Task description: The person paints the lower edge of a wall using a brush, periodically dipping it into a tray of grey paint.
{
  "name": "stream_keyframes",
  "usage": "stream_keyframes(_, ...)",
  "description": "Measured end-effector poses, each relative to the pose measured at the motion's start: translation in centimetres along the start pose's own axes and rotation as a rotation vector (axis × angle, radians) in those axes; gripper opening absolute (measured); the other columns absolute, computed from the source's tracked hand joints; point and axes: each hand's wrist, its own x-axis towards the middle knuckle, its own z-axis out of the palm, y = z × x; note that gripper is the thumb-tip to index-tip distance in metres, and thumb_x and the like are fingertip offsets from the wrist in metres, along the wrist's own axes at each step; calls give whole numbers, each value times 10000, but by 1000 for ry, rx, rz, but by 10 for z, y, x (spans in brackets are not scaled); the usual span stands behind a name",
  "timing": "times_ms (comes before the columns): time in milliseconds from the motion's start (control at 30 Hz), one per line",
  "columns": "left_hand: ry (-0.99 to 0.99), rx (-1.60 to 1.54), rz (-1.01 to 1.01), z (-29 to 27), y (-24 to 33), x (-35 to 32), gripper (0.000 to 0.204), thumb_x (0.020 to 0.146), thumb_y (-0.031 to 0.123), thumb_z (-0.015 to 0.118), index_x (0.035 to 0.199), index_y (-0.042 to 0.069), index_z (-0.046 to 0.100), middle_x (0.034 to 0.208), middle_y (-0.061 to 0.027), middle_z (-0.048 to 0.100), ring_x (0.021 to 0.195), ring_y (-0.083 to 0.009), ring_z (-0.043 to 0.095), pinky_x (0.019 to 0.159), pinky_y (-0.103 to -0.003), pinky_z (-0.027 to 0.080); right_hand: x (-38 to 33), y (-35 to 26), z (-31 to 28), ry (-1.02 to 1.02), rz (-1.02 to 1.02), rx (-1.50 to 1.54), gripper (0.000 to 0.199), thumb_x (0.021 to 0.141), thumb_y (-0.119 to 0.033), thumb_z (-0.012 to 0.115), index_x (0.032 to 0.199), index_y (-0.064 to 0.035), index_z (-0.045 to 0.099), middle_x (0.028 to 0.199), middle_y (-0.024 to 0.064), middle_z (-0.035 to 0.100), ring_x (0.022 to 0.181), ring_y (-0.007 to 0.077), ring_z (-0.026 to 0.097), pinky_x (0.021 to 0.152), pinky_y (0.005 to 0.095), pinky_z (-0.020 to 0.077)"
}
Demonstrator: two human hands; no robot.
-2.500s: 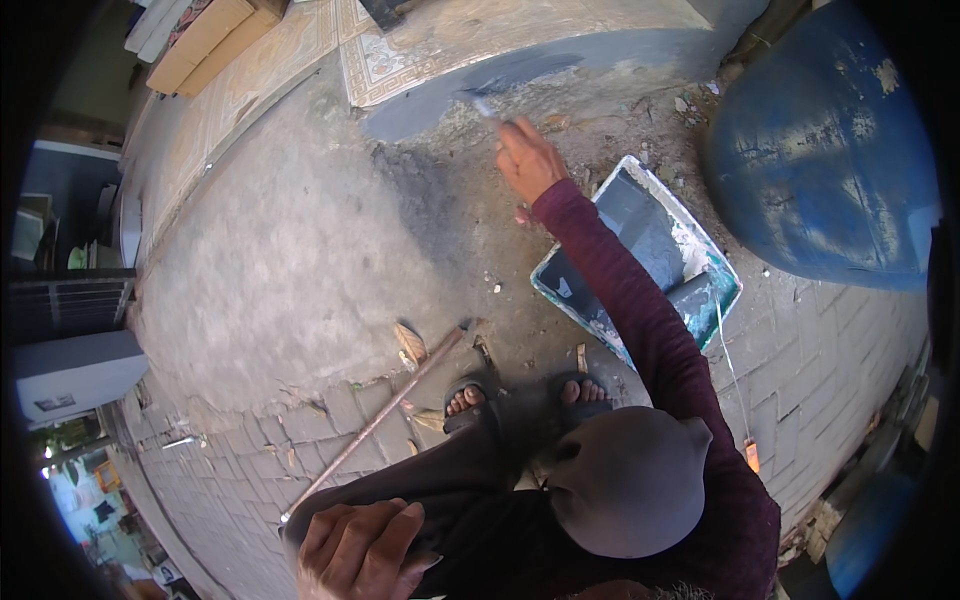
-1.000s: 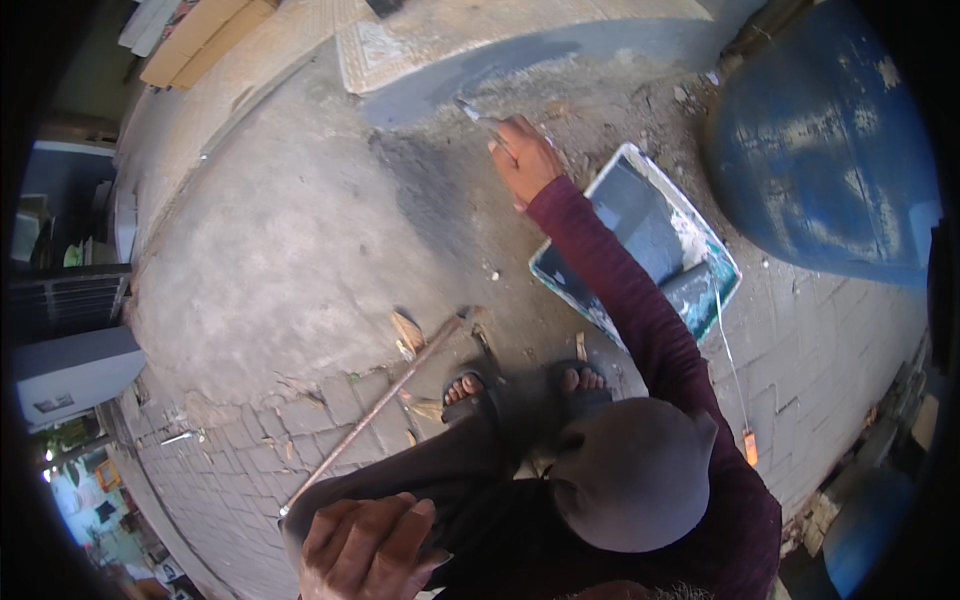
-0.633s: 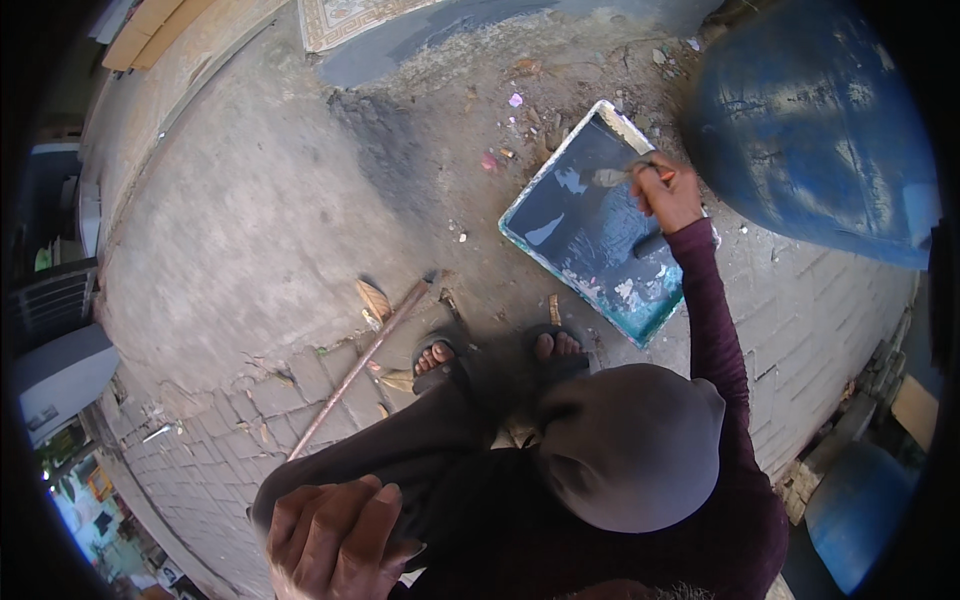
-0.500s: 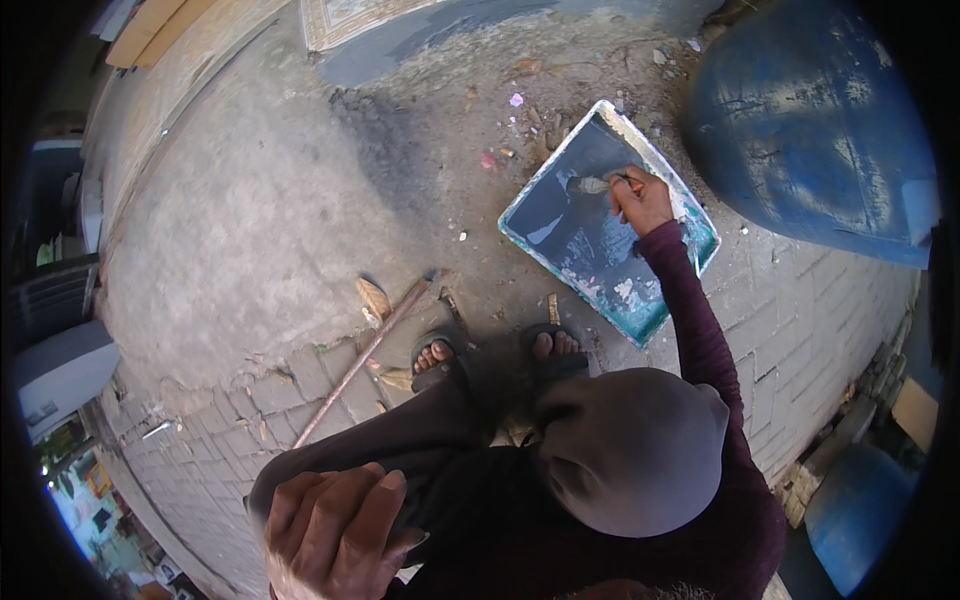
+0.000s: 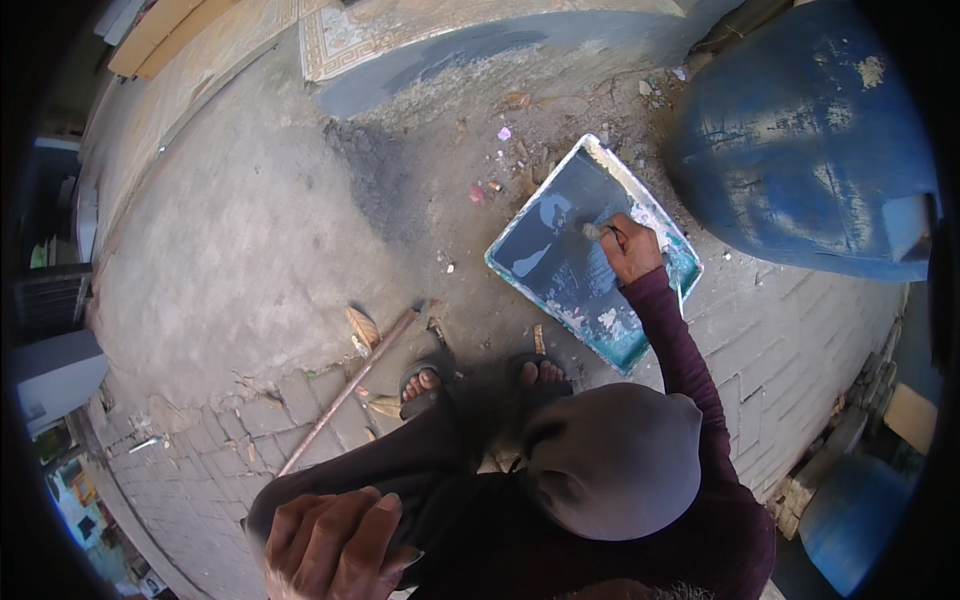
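Observation:
My right hand [image 5: 632, 248] is closed around a paintbrush [image 5: 592, 231], most of whose handle is hidden by the fingers. The bristle end is down in a shallow rectangular tray [image 5: 540, 306] holding grey paint [image 5: 540, 215]. White and teal paint crusts the tray's rim and near corner. Low at the left, my left hand [image 5: 335, 540] is raised beside my trousered leg, fingers curled inward and thumb near them. Its palm is hidden, so I cannot make out what it holds, if anything.
A large scuffed blue drum [image 5: 800, 150] stands right of the tray. A long thin pole [image 5: 350, 385] lies on the paving left of my sandalled feet [image 5: 422, 383]. Beyond is a tiled step [image 5: 400, 35] with a grey-painted face. Another blue container [image 5: 858, 520] is at lower right.
My right hand has drawn the brush slightly toward me through the paint. The head view has shifted a little, so tray and drum appear moved. My left hand stays curled.

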Motion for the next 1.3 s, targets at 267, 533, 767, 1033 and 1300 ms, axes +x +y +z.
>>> stream_keyframes(267, 21, 1, 28, -2, -2, 6, 375, 809, 184, 658, 1123, 1, 565, 1009, -137, 616, 850, -291, 603, 753, -407, 473, -23, 9, -8, 115, 351, 398, 150, 844, -139, 523, 832, -3, 584, 574, 67, 553, 474, 138, 518, 468, 278, 417)
stream_keyframes(533, 15, -14, 12, -1, -4, 5, 380, 810, 184, 650, 1129, -3, 563, 1012, -141, 614, 854, -294, 602, 764, -408, 472, -21, 25, -24, 248, 484, 959, 237, 887, -143, 473, 990, 34, 589, 726, 128, 617, 546, 156, 580, 458, 285, 479)
stream_keyframes(767, -7, 11, 14, -2, 0, 7, 376, 811, 184, 643, 1125, -8, 565, 1011, -147, 614, 859, -298, 599, 768, -407, 473, 83, -7, 21, 207, 230, 1103, 307, 931, -136, 505, 1202, 2, 540, 945, 120, 637, 791, 178, 644, 600, 284, 553)
stream_keyframes(1033, 7, 30, 14, -3, 5, 0, 384, 818, 196, 642, 1134, -5, 554, 1016, -146, 614, 849, -295, 602, 753, -407, 476, 156, -33, 100, 288, 11, 916, 312, 908, -80, 481, 1208, -19, 547, 986, 84, 551, 810, 133, 615, 590, 238, 527)
stream_keyframes(1300, -9, 9, -15, -6, 5, -5, 399, 798, 173, 660, 1138, -7, 550, 1034, -151, 613, 869, -303, 602, 764, -415, 472, 166, -22, 89, 294, -41, 852, 325, 895, -37, 471, 1208, -28, 559, 993, 76, 553, 805, 126, 606, 607, 231, 513)
